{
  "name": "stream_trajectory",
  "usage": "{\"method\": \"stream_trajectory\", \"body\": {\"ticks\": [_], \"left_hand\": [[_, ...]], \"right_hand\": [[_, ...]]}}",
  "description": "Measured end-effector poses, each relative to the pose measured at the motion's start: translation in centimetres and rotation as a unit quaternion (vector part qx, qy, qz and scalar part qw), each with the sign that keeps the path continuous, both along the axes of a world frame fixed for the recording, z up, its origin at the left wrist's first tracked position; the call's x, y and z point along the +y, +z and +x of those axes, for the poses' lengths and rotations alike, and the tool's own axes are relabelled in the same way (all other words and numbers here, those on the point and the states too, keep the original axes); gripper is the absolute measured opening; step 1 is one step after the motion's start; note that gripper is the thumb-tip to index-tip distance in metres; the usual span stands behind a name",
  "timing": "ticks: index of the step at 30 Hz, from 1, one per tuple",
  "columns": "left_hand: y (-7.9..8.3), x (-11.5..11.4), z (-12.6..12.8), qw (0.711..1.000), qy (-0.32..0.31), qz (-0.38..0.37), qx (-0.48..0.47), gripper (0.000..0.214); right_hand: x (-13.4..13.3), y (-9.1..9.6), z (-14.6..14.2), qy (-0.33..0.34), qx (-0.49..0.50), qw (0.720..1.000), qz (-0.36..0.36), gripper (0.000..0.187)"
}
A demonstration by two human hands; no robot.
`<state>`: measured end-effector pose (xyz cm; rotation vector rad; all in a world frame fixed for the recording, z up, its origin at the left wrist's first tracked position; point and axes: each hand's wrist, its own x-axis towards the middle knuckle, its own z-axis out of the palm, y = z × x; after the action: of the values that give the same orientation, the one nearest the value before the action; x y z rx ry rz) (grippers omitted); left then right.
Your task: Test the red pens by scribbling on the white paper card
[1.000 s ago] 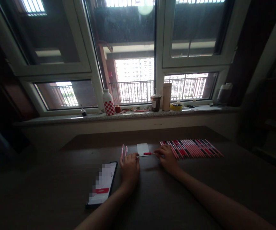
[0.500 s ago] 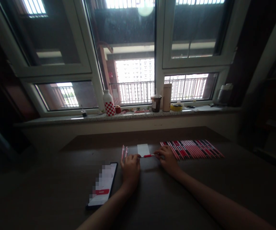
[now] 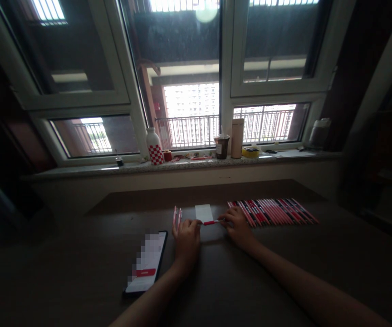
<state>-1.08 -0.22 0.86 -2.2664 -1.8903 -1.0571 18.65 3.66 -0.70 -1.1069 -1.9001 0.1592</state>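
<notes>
Between both hands a slim pencil with a red middle is held level, just in front of a small white paper on the table. My left hand pinches its left end with closed fingers. At the other end, my right hand grips it between thumb and fingers. Both tips are partly hidden by my fingers. Beside my left hand lie two pink pencils. To the right of my right hand is a neat row of several pink, red and black pencils, lying side by side.
A phone with a lit, partly blurred screen lies left of my left forearm on the dark table. On the windowsill stand a checkered bottle, a cup, a tall tan cylinder and a yellow tape roll.
My left hand has shifted slightly right along the pencil, covering more of its left end. The right hand has barely moved, and both still hold the pencil.
</notes>
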Motion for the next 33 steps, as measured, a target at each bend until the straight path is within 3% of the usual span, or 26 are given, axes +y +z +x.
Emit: {"method": "stream_trajectory", "body": {"ticks": [14,21,33], "left_hand": [[-0.06,0.11,0.07,0.999,-0.028,-0.004,-0.024,0.025],[-0.35,0.39,0.01,0.999,0.02,0.022,-0.016,0.02],[-0.32,0.46,-0.05,1.0,0.008,0.018,-0.012,0.019]], "right_hand": [[-0.02,0.01,-0.05,0.018,0.006,1.0,-0.002,0.015],[-0.01,-0.03,0.0,0.018,0.014,1.0,-0.002,0.014],[-0.1,0.07,-0.01,0.037,0.014,0.999,-0.007,0.017]]}}
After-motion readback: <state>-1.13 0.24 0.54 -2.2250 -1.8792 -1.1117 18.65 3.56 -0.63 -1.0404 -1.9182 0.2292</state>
